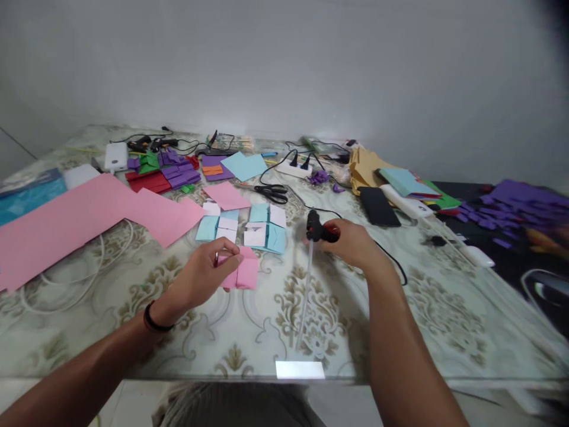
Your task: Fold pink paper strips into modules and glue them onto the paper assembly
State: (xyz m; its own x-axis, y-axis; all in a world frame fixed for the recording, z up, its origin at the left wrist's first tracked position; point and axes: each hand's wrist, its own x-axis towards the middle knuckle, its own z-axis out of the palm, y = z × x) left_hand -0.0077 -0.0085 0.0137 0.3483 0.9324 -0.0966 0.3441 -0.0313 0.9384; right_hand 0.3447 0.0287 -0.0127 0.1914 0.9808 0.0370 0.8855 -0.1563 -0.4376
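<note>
Pink paper: a small folded piece (242,273) lies on the glass-topped table (400,320), pinched at its upper left edge by the left hand (204,274), fingers closed on the fold.
Glue gun: black with a red trigger (320,231), wrapped in the closed right hand (353,242), a clear glue stick (304,296) trailing back toward the table edge; the nozzle points left, near the paper but apart from it.
Doing it well: in my judgement, hold the pink fold flat and steady, keep fingertips off the seam, and lay a thin bead.
Around them: blue and white folded squares (260,228) just beyond the pink piece; scissors (271,191) farther back; a large pink sheet (80,216) to the left.
Containers: none visible; purple strips (180,172) sit loose on the table, not boxed.
</note>
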